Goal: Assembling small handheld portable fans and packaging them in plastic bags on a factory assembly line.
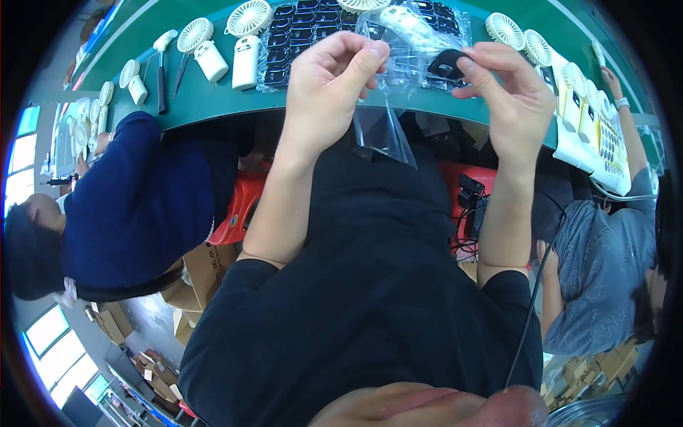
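My left hand [324,96] is closed in a pinch at the upper edge of a clear plastic bag [384,134], which hangs over the table's front edge. Between the thumb and fingers of my right hand [511,99] is a small black plastic part [447,65] with an opening in it. Behind both hands, similar black parts [306,34] lie in rows on clear plastic wrapping. A white handheld fan [405,23] rests on that wrapping, partly under clear film.
White handheld fans [245,60] stand or lie along the green table [206,107]. A hammer [162,78] lies at the left. One person in dark blue [142,206] sits left, another in grey [601,270] right, reaching toward a sheet of fan parts [594,142].
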A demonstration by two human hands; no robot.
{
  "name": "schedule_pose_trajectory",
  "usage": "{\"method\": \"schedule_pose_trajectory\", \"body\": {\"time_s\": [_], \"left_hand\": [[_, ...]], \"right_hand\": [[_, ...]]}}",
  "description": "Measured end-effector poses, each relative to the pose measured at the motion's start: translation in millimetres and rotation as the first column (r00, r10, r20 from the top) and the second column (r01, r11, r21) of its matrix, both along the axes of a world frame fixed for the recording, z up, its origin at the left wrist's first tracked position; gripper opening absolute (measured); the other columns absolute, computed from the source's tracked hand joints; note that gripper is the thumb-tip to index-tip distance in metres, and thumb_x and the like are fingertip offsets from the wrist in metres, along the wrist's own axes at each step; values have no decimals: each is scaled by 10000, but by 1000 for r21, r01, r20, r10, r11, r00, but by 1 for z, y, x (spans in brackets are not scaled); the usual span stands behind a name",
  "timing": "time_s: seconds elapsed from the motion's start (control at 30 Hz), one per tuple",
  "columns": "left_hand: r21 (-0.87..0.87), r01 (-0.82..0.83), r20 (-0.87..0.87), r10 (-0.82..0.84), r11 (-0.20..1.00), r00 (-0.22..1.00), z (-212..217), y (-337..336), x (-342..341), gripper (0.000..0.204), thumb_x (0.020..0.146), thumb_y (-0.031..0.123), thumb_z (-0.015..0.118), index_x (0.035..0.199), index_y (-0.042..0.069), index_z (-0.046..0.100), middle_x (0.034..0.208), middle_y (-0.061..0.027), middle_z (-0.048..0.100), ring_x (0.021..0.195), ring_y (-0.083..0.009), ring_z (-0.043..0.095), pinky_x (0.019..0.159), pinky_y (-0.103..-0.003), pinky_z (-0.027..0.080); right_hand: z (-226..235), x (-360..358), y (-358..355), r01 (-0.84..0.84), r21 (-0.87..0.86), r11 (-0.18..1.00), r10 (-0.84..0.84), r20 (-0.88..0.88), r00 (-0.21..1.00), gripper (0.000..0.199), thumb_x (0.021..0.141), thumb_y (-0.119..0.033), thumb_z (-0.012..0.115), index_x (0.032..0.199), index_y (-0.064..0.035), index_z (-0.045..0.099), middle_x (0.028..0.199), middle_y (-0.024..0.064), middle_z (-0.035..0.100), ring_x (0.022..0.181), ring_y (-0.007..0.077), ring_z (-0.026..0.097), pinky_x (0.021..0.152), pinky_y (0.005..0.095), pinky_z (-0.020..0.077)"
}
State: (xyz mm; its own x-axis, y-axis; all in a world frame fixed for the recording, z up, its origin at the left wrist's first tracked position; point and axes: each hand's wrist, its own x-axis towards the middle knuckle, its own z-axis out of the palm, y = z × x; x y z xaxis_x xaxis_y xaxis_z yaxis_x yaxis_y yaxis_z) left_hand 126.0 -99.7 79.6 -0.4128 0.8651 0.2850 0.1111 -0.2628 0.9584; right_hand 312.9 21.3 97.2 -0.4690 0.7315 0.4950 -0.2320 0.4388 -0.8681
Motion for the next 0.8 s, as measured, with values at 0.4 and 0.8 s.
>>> {"method": "schedule_pose_trajectory", "body": {"time_s": [0.4,0.8], "left_hand": [[-89,51,-20,-53,995,998,12,4,15,289,952,332,648,899,48,663,844,-72,675,678,-101,598,521,-246,503],[-186,271,516,-141,944,845,-59,-19,19,256,979,263,611,897,25,658,849,-81,697,714,-142,684,544,-278,553]], "right_hand": [[0,-5,-5,-128,386,914,37,235,971,155,806,81,728,945,12,734,950,119,707,798,190,682,631,267,535],[-20,5,-8,28,174,984,11,-217,976,302,847,87,679,1138,55,606,1039,154,664,905,223,664,680,278,560]]}}
